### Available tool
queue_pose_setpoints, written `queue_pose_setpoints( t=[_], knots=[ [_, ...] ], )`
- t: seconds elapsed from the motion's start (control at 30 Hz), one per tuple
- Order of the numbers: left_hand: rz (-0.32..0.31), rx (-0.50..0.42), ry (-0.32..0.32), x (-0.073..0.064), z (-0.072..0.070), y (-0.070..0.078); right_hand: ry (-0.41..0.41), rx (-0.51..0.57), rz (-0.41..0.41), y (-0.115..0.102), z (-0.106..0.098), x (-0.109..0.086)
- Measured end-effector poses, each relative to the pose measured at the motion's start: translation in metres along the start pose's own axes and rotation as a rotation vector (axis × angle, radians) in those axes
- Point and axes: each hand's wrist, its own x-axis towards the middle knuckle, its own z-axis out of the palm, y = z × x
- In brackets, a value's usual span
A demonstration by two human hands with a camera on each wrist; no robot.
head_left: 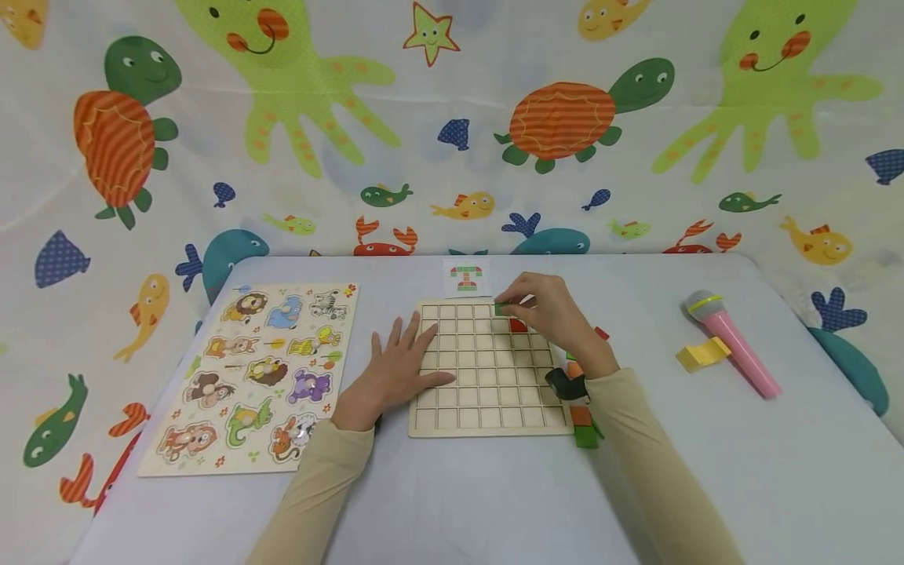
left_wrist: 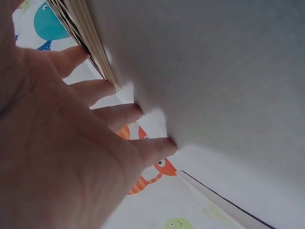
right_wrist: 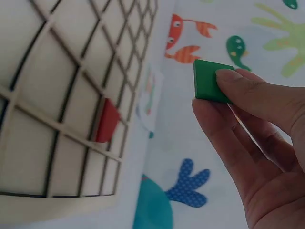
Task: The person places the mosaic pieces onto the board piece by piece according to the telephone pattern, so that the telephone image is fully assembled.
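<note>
My right hand [head_left: 547,310] pinches a green square tile [right_wrist: 209,81] between thumb and fingers, above the far right part of the wooden grid board [head_left: 490,432]. Just beside it, a red tile [head_left: 519,325] sits on the grid, and it also shows in the right wrist view. My left hand [head_left: 399,365] rests at the board's left edge with its fingers spread and straight, thumb and fingertips over the rim. In the left wrist view the left fingers [left_wrist: 119,117] appear from below, holding nothing.
Loose red, orange and green tiles [head_left: 585,436] lie along the board's right side, partly hidden by the right wrist. A pattern card [head_left: 466,277] lies behind the board. An animal puzzle [head_left: 326,377] is at left; a pink microphone [head_left: 741,353] and yellow block [head_left: 702,355] at right.
</note>
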Motion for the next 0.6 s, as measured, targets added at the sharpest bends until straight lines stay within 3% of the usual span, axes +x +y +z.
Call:
queue_pose_setpoints(
  t=[0.2, 0.6],
  knots=[
    [-0.002, 0.002, 0.004, 0.001, 0.002, -0.001, -0.054, 0.0, 0.075, 0.016, 0.01, 0.001],
    [-0.006, 0.002, 0.002, 0.0, -0.001, 0.003, -0.121, -0.01, 0.023, 0.025, 0.016, 0.003]
  ],
)
